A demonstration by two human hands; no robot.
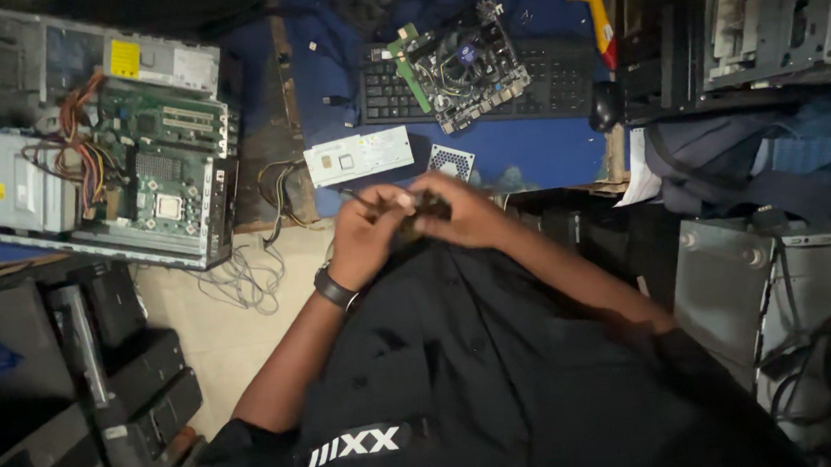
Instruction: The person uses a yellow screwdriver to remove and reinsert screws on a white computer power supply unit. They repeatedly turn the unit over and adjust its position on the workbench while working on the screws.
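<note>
Both hands meet just past the near edge of the blue-covered counter (pixel 526 159), over the lap. The left hand (pixel 367 232) and right hand (pixel 467 211) each keep a clenched grip on a small dark blurred part (pixel 426 209), which is not yet set down. On the counter, a loose green circuit board (pixel 468 67) rests on a black keyboard (pixel 541 86); an opened grey computer case (pixel 92 138) sits off its left edge.
</note>
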